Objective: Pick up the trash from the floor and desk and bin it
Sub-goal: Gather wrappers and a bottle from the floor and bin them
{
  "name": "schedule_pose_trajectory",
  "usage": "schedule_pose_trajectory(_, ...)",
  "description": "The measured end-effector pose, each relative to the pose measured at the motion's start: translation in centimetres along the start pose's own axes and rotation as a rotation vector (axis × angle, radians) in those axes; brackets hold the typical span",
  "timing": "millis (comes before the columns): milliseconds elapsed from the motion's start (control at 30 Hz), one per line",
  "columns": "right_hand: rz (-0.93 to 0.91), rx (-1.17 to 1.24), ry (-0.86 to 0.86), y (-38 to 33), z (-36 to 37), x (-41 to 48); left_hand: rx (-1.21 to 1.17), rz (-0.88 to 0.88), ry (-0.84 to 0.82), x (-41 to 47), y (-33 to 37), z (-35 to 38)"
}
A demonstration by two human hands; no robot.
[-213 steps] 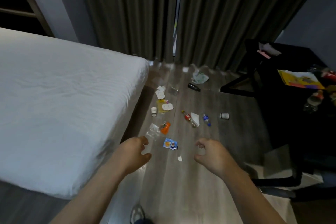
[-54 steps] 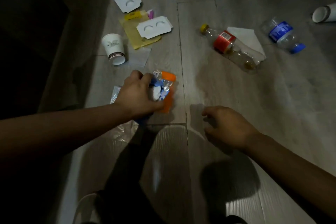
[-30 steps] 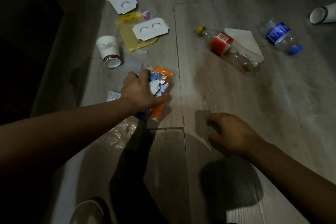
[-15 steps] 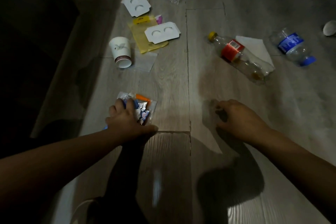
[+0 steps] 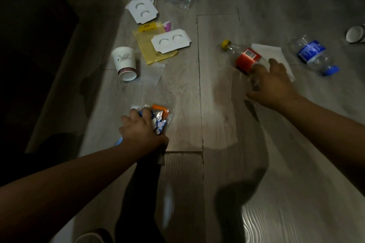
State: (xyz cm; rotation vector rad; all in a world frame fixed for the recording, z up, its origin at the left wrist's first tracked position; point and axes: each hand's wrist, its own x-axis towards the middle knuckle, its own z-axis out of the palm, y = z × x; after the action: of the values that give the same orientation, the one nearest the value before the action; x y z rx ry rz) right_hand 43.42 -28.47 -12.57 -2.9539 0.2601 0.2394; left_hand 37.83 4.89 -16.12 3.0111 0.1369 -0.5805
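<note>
Down on the wood-look floor [image 5: 217, 114], the left hand [image 5: 143, 134] is clamped on a crumpled bundle of wrappers [image 5: 159, 117]. The right hand [image 5: 273, 83] is over the lower body of the red-labelled bottle [image 5: 245, 59], fingers spread apart and not wrapped round it. Gathering looks to be the step in hand: the next move calls for closing those fingers round the bottle, which lies partly on a white napkin [image 5: 266, 50], and lifting it. A paper cup [image 5: 125, 63] and a blue-labelled bottle [image 5: 314, 55] lie uncollected, with no bin in view.

Right hand [image 5: 273, 85] hides lower half of red-label bottle [image 5: 245, 59]; left hand [image 5: 141, 132] covers most of wrappers [image 5: 161, 117]; paper cup [image 5: 355, 34] clipped at right edge.
</note>
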Motion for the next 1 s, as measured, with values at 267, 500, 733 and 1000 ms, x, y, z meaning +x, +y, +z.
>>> schedule_pose_trajectory(267, 0.084, -0.005, -0.084, 0.4, 1.8, 3.2, -0.039, 0.026, 0.034, 1.0, -0.6, -0.1)
schedule_pose_trajectory(500, -0.092, 0.060, -0.062, -1.8, 3.1, 0.9, -0.177, 0.010, 0.002, 1.6, -0.4, -0.7)
schedule_pose_trajectory(733, -0.095, 0.328, -0.130, -3.1, 1.0, -1.5, -0.445, 0.036, -0.036, 2.5, 2.1, -4.8)
schedule_pose_trajectory(1000, -0.023, 0.544, -0.080, -5.6, -8.0, -2.1, -0.541, 0.156, -0.043, 3.0, 6.8, -15.2)
